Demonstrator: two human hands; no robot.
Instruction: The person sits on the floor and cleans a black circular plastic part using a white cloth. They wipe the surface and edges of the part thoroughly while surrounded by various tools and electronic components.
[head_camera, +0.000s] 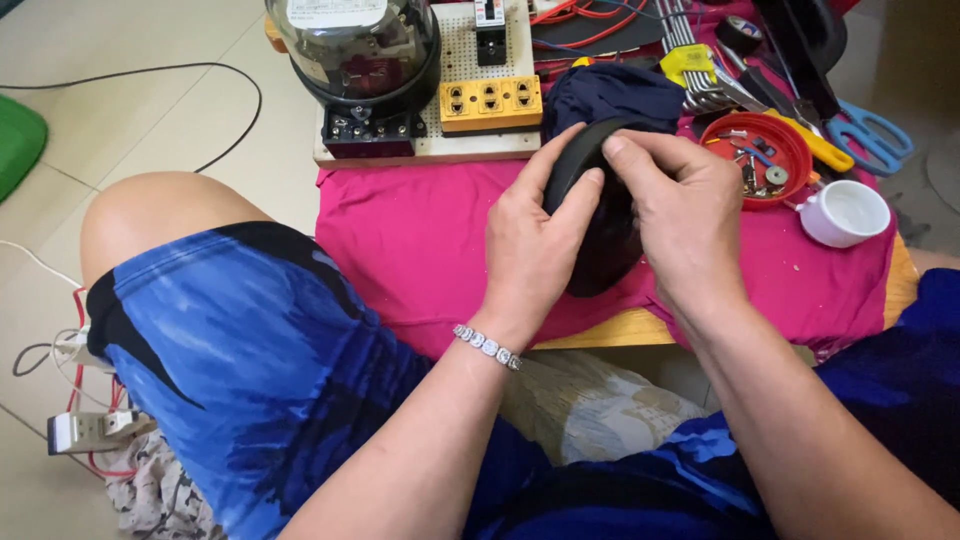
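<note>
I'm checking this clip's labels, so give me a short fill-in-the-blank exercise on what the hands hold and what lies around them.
1. Both the left hand and the right hand grip a round ____ object over the table.
2. The table is covered with a ____ cloth.
3. The red dish holding small screws sits beside a ____ cup.
4. The left wrist wears a ____.

Missing words: black; pink; white; bracelet

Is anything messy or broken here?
Nothing looks broken or spilled. Both hands, left hand and right hand, hold a black round part over the pink cloth. Screws sit neatly inside the red dish.
</note>
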